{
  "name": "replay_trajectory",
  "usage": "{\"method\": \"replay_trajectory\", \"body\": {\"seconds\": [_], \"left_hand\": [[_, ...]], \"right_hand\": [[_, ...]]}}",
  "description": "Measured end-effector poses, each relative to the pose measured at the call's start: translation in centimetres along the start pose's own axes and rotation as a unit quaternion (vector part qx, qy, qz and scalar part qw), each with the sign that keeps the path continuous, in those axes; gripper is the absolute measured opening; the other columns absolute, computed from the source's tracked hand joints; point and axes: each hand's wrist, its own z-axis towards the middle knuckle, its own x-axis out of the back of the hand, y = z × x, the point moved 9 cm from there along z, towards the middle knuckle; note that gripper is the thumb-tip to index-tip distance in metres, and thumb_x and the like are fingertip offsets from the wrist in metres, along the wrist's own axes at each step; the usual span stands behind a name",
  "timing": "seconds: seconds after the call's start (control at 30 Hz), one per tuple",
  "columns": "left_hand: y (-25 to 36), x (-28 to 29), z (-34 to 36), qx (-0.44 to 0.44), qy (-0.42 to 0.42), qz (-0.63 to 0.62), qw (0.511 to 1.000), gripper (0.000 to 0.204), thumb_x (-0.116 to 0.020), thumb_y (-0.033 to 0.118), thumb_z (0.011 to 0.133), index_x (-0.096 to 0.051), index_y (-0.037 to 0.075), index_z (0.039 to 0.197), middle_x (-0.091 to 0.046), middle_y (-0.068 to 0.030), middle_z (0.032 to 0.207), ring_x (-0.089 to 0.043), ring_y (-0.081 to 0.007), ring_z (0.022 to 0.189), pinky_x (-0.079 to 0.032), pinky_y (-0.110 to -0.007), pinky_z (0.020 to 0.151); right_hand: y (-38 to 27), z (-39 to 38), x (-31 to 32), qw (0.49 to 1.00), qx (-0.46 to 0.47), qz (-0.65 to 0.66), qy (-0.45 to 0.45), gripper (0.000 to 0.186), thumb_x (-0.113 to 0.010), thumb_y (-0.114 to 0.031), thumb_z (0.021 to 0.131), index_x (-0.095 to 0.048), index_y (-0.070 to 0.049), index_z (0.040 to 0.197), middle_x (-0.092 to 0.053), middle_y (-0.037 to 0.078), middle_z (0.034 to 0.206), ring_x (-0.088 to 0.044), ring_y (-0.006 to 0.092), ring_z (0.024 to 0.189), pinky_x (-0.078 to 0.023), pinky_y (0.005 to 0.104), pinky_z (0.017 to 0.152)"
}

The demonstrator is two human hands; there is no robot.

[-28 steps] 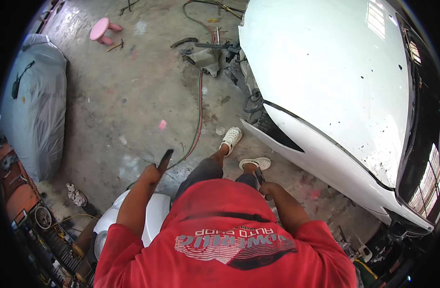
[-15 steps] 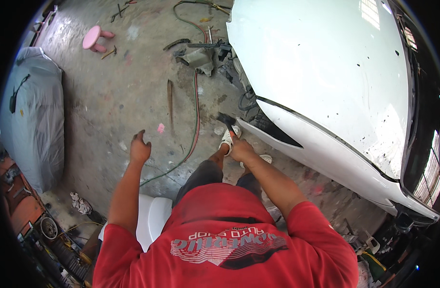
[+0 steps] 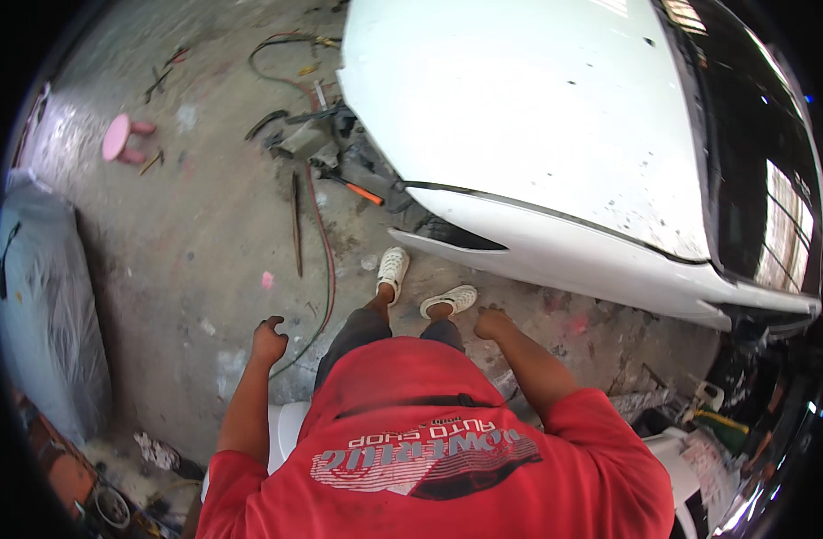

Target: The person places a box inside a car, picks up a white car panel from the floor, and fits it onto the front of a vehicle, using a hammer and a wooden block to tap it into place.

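My left hand hangs above the floor left of my legs, fingers partly stretched and apart, holding nothing. To the right of my white shoes, my right hand is empty, its fingers loosely bent and a little blurred. Beyond my feet, by the front corner of a white car, is a hammer with an orange grip and dark head. Its head end reaches the pile of removed car parts. Neither hand touches the hammer or the car.
A red and green hose winds across the concrete floor beside a thin brown strip. A pink stool stands far left, above a grey covered object. Something white and rounded is beside my left hip. Clutter lies at lower right.
The hammer has left my right hand and is now farther away near the parts pile. My right hand has drawn back to the right. The view has shifted, too.
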Motion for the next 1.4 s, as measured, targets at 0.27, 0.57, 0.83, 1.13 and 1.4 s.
{"method": "replay_trajectory", "body": {"seconds": [0.27, 0.57, 0.83, 1.13, 1.4], "left_hand": [[19.6, 0.1, 4.6, -0.122, -0.084, -0.196, 0.969, 0.063, -0.081, 0.027, 0.086, -0.061, 0.003, 0.14, -0.067, -0.0257, 0.133, -0.067, -0.0324, 0.119, -0.055, -0.04, 0.098], [40.1, -2.5, 0.3, -0.115, -0.224, -0.453, 0.855, 0.089, -0.08, 0.035, 0.092, -0.033, -0.001, 0.159, -0.049, -0.0249, 0.152, -0.055, -0.0361, 0.135, -0.046, -0.045, 0.111], [44.5, -4.0, 1.5, -0.044, -0.158, -0.676, 0.718, 0.07, -0.071, 0.032, 0.1, -0.037, 0.002, 0.154, -0.046, -0.0161, 0.154, -0.045, -0.0344, 0.143, -0.038, -0.048, 0.12], [44.0, -4.2, -0.4, -0.025, -0.08, -0.678, 0.731, 0.065, -0.068, 0.034, 0.102, -0.04, 0.005, 0.153, -0.049, -0.0122, 0.152, -0.047, -0.0293, 0.14, -0.038, -0.046, 0.119], [43.5, -4.1, -0.7, -0.021, -0.097, -0.695, 0.712, 0.059, -0.075, 0.027, 0.099, -0.045, 0.007, 0.146, -0.056, -0.0114, 0.141, -0.054, -0.0301, 0.13, -0.044, -0.047, 0.114]], "right_hand": [[17.8, -8.9, -0.8, 0.932, -0.123, 0.293, 0.177, 0.068, -0.068, -0.034, 0.091, -0.054, 0.002, 0.146, -0.056, 0.028, 0.147, -0.053, 0.0455, 0.136, -0.044, 0.0452, 0.114], [33.7, -23.5, 1.4, 0.683, -0.179, 0.481, 0.519, 0.067, -0.071, -0.016, 0.096, -0.043, -0.004, 0.156, -0.055, 0.026, 0.148, -0.059, 0.0409, 0.129, -0.046, 0.0463, 0.109], [38.8, -34.7, 13.0, 0.612, -0.11, 0.329, 0.711, 0.07, -0.071, -0.014, 0.093, -0.041, -0.001, 0.155, -0.047, 0.028, 0.152, -0.047, 0.0442, 0.14, -0.036, 0.049, 0.119], [31.1, -38.9, 25.6, 0.686, 0.034, 0.068, 0.723, 0.081, -0.082, -0.03, 0.085, -0.047, -0.007, 0.153, -0.042, 0.02, 0.157, -0.037, 0.0391, 0.148, -0.028, 0.0566, 0.122], [21.5, -34.3, 32.1, 0.832, 0.122, -0.07, 0.537, 0.08, -0.086, -0.044, 0.076, -0.055, -0.008, 0.141, -0.05, 0.015, 0.142, -0.043, 0.0333, 0.139, -0.023, 0.0633, 0.121]]}}
